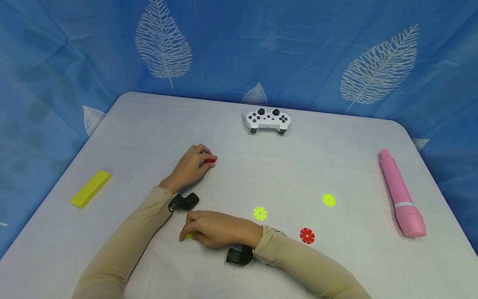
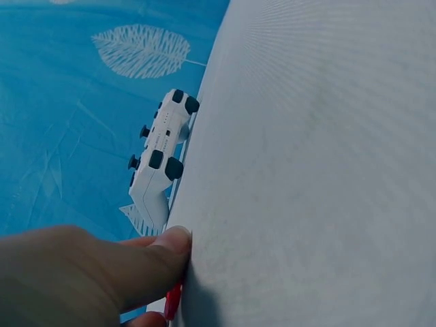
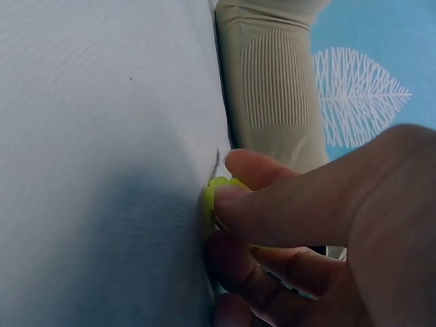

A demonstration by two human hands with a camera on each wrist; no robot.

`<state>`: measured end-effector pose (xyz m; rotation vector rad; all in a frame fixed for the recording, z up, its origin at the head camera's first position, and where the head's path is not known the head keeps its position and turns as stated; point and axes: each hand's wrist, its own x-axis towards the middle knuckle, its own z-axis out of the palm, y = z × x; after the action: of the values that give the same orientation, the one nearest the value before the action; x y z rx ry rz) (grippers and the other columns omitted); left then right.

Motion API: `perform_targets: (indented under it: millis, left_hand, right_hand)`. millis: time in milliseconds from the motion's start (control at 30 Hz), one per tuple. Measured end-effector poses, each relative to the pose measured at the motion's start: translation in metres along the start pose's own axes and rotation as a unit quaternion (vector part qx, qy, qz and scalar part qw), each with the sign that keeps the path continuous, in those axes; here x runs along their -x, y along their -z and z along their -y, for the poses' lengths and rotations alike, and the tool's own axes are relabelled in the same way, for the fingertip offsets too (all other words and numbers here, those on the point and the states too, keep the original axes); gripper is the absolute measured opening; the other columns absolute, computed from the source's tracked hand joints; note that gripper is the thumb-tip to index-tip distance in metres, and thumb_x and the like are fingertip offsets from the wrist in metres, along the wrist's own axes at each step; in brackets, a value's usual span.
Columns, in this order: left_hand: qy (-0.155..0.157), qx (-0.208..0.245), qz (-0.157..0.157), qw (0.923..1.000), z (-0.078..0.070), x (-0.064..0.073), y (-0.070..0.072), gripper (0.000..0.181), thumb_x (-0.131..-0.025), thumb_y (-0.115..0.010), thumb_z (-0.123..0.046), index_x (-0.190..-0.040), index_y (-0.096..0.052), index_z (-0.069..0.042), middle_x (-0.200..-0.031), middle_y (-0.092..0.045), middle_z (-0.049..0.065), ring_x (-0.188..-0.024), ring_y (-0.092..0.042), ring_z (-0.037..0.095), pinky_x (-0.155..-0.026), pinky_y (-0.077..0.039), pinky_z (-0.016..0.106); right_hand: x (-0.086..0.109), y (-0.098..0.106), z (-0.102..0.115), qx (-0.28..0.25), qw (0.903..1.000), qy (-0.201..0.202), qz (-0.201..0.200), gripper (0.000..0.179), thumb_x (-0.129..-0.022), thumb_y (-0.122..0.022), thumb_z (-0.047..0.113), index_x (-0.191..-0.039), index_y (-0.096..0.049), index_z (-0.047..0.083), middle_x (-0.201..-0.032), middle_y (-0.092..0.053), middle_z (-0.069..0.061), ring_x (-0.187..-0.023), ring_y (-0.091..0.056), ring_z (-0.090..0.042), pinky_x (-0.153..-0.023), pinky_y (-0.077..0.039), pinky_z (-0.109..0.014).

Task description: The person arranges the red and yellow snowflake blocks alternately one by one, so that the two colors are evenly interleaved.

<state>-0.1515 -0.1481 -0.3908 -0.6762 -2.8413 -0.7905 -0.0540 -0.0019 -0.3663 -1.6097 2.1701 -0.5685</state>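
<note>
My left hand [image 1: 189,167] pinches a small red piece [image 1: 210,160] close to the tabletop, left of the middle. In the left wrist view the thumb covers most of this red piece [image 2: 174,300]. Nearer the front, my right hand [image 1: 218,228] pinches a yellow-green notched disc [image 1: 189,235] just at the table surface. The right wrist view has the same disc [image 3: 216,194] between thumb and fingers, partly hidden. Right of that hand lie a yellow-green notched disc [image 1: 260,214], a second one [image 1: 329,199] farther right, and a red notched disc [image 1: 307,236].
A white game controller [image 1: 267,120] stands at the back of the white table [image 1: 317,149]. To the left lies a yellow bar [image 1: 91,189]. A folded pink umbrella [image 1: 401,193] lies near the right edge. Blue leaf-patterned cloth [image 1: 261,50] hangs behind.
</note>
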Motion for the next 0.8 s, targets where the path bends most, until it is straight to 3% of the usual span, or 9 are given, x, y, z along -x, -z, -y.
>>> perform_targets:
  millis: [233,467,633,800]
  left_hand:
    - [-0.007,-0.001,-0.001,1.0,0.001,0.001,-0.002,0.022,-0.085,-0.062,-0.018,-0.103,-0.069,-0.007,-0.105,-0.057,0.01,-0.094,-0.049,0.024,-0.081,-0.042,0.037]
    - [-0.003,-0.001,-0.001,1.0,0.001,0.002,0.0,0.022,-0.085,-0.063,-0.018,-0.103,-0.069,-0.007,-0.105,-0.057,0.01,-0.094,-0.049,0.025,-0.081,-0.042,0.038]
    - [0.009,0.002,0.001,1.0,0.002,0.001,-0.001,0.022,-0.085,-0.063,-0.018,-0.103,-0.069,-0.007,-0.105,-0.057,0.01,-0.093,-0.049,0.025,-0.078,-0.041,0.037]
    - [0.018,0.006,0.007,0.9998,0.002,-0.001,-0.002,0.022,-0.085,-0.063,-0.019,-0.103,-0.069,-0.008,-0.105,-0.057,0.008,-0.094,-0.049,0.024,-0.079,-0.041,0.036]
  right_hand:
    - [0.003,0.011,-0.006,-0.042,0.9984,-0.037,-0.013,0.023,-0.088,-0.055,0.008,-0.107,-0.065,0.016,-0.1,-0.058,0.004,-0.088,-0.051,-0.001,-0.081,-0.038,-0.007]
    - [0.012,0.035,-0.036,-0.111,0.9878,-0.083,-0.071,0.023,-0.084,-0.061,0.006,-0.105,-0.067,0.012,-0.102,-0.065,0.002,-0.084,-0.055,-0.005,-0.076,-0.043,-0.014]
    - [0.019,0.045,-0.067,-0.135,0.9717,-0.143,-0.131,0.023,-0.083,-0.063,0.008,-0.105,-0.067,0.012,-0.1,-0.066,0.001,-0.076,-0.053,-0.008,-0.069,-0.043,-0.017]
    - [0.025,0.045,-0.092,-0.165,0.9468,-0.21,-0.179,0.024,-0.084,-0.062,0.008,-0.106,-0.066,0.014,-0.1,-0.064,0.0,-0.078,-0.05,-0.009,-0.07,-0.041,-0.02]
